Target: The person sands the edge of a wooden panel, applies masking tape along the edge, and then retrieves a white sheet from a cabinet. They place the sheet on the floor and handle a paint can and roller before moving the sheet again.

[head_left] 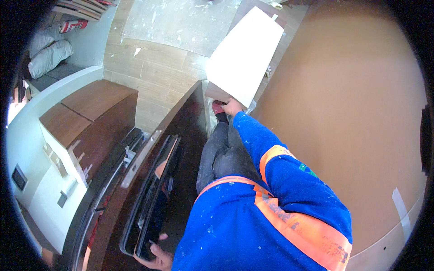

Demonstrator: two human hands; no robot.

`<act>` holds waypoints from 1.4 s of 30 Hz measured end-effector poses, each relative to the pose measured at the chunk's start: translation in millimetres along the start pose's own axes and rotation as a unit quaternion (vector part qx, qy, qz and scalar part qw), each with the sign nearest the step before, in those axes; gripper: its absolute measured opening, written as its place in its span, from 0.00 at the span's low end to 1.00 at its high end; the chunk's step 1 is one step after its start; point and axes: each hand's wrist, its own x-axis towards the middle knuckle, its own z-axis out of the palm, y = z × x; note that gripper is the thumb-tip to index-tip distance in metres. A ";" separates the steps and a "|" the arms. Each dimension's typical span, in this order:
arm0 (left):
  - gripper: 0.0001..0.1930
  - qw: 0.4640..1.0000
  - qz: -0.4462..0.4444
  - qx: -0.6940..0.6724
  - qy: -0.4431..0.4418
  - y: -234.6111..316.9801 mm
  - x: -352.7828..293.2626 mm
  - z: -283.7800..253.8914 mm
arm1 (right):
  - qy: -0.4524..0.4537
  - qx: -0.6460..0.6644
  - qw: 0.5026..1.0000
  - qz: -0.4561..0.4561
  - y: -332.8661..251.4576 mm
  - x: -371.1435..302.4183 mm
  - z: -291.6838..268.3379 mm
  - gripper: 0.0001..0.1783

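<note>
My left hand (pixel 158 258) is at the lower end of a long, glossy black door handle (pixel 147 221), fingers curled round it. The handle runs along the face of a dark brown door (pixel 192 115). My right arm stretches forward in a blue sleeve with an orange band. At its end, my right hand (pixel 233 107) grips the near lower edge of a long white box (pixel 246 54); some of the fingers are hidden. The box slants away over the floor, its near end close to my foot (pixel 218 107).
A large brown panel (pixel 343 99) fills the right side. To the left stand a brown wooden cabinet (pixel 99 113) and a pale wall edge (pixel 86 72). Wood-look tiles (pixel 153 65) and a grey, paint-spotted sheet (pixel 176 27) cover the floor. White sacks (pixel 50 58) lie at the far left.
</note>
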 end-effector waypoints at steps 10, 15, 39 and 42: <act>0.34 0.970 0.093 0.162 0.155 -41.4 -15.2 -28.5 | 0.166 -0.374 0.862 -0.300 -68.4 136.9 -108.1 0.19; 0.31 0.967 0.066 0.179 0.167 -37.0 -2.2 -5.2 | 0.231 -0.380 0.832 -0.331 -130.5 209.6 -164.4 0.24; 0.33 0.982 0.055 0.018 0.181 -46.5 4.8 39.2 | 0.163 0.117 0.979 -0.032 151.0 -135.0 -117.0 0.26; 0.24 0.982 0.094 -0.112 0.117 -49.8 8.0 46.7 | 0.235 0.218 0.945 -0.064 154.2 -155.0 -178.7 0.22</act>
